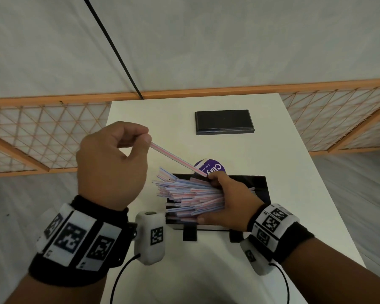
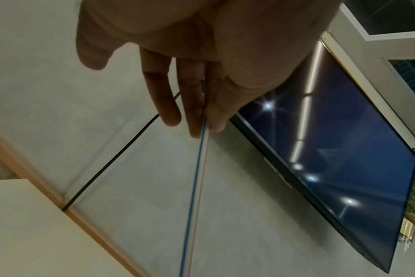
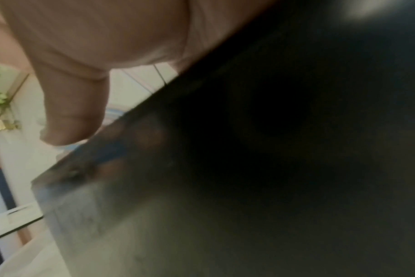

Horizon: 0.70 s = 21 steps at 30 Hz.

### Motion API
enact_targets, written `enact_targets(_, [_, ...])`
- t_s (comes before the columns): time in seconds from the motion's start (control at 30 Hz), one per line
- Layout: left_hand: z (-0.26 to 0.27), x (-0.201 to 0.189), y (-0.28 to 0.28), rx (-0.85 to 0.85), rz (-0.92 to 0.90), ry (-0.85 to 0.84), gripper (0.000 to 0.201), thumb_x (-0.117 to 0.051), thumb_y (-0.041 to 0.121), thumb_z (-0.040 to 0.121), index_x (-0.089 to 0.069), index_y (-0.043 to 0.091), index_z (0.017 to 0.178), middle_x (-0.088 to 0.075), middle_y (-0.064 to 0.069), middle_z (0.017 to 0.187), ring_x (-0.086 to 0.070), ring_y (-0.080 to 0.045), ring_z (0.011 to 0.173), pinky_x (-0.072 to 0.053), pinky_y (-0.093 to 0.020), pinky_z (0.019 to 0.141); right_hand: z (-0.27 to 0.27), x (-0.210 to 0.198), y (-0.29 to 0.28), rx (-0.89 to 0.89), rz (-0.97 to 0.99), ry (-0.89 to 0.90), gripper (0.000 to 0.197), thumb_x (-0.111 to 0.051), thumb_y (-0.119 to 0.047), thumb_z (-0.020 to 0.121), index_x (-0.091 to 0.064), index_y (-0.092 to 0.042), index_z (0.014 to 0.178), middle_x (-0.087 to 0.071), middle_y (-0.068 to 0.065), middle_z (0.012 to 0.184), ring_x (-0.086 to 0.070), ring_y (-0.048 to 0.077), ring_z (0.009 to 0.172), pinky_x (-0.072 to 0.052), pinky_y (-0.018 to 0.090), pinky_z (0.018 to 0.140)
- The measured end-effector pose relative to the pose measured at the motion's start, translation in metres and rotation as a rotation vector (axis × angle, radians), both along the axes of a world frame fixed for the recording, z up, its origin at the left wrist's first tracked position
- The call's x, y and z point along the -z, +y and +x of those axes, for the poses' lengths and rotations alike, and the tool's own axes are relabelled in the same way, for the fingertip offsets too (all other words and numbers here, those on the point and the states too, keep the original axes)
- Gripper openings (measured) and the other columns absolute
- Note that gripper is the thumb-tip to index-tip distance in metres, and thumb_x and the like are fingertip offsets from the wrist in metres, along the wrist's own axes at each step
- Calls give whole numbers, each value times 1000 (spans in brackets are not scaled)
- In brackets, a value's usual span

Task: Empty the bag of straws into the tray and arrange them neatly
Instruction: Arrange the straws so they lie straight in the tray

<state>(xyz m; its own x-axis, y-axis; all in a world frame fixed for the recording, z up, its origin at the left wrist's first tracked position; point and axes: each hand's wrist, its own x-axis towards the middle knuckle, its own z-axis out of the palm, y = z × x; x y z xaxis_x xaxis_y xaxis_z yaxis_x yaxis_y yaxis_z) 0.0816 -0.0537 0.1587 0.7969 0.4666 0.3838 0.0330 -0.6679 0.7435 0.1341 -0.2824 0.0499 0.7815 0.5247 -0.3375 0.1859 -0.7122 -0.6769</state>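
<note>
Over the bench's near edge, the right hand (image 1: 230, 200) grips light, slippery straws (image 1: 189, 195); the left hand (image 1: 110, 165) pinches one straw (image 1: 178, 159) at its end.

Striped straws (image 1: 189, 194) bunched, fanned leftward over the black tray (image 1: 259, 187); one straw (image 1: 178, 159) slants above

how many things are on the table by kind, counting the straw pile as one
black tray holding the straw bundle: 1
straw bundle: 1
single straw pinched by the left hand: 1
black lid-like slab at the far end: 1
purple round label or packet, partly hidden: 1
total: 5
</note>
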Motion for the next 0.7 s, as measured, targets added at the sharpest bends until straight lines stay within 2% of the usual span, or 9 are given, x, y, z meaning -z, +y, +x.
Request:
enact_targets(0.13, [3,20,-7,26,-61,68,16,-74,17,90,-70,33,87,-66,26,79,-65,12,78,-48,-5,72,4,-14,-7,-6,-41,-2,99,-90,-53,58,-35,-33,137,-55,-14,119,-56,6,111,-46,23,99])
enact_targets(0.27, [3,46,-24,68,-67,192,16,-75,20,89,-71,34,84,-64,27,76,-62,12,81,-46,-13,73,11,-26,-14,32,-79,29,88,-83,-62,64,-42,-31,136,-56,-14,118,-58,8,110,-45,24,100])
enact_targets(0.37, [3,60,-35,158,-38,332,6,-72,27,92,-78,27,90,-66,23,80,-65,-2,83,-51,-25,86,13,-33,-16,29,-119,63,69,-72,-66,73,-51,-30,128,-59,-15,114,-59,9,109,-45,26,99])
enact_targets(0.43, [2,67,-38,253,18,369,20,-63,38,90,-79,27,91,-70,19,83,-68,-10,89,-52,-36,93,15,-38,-17,5,-160,43,60,-61,-69,80,-58,-28,124,-63,-11,116,-60,11,108,-45,27,95])
enact_targets(0.47, [1,71,-38,295,42,359,25,-59,41,88,-79,27,92,-73,15,87,-67,-11,91,-52,-38,94,16,-40,-17,-13,-181,35,58,-58,-69,82,-60,-27,123,-64,-9,118,-60,12,108,-44,27,94])
enact_targets(0.53, [-1,80,-38,294,36,331,40,-56,49,87,-76,23,110,-72,2,118,-60,-15,116,-47,-37,103,18,-42,-18,-65,-224,39,58,-57,-68,84,-59,-28,126,-64,-8,119,-59,12,108,-43,27,93])
enact_targets(0.6, [-2,87,-36,164,-100,331,65,-52,62,85,-62,20,134,-54,-4,147,-43,-21,139,-40,-42,112,17,-37,-16,-143,-256,29,64,-62,-73,78,-56,-30,125,-63,-11,117,-60,13,107,-47,28,94])
enact_targets(0.63, [-1,92,-34,90,-221,334,70,-51,65,85,-55,22,141,-48,-3,152,-41,-20,141,-38,-44,115,15,-31,-15,-187,-281,-8,73,-61,-79,72,-52,-31,127,-61,-11,118,-60,14,108,-48,32,96])
enact_targets(0.7, [4,97,-34,-11,-594,373,73,-53,67,82,-54,26,142,-51,0,150,-48,-19,137,-38,-48,117,8,-15,-10,-249,-379,-84,97,-49,-91,63,-37,-32,139,-53,-7,129,-55,18,116,-44,42,104])
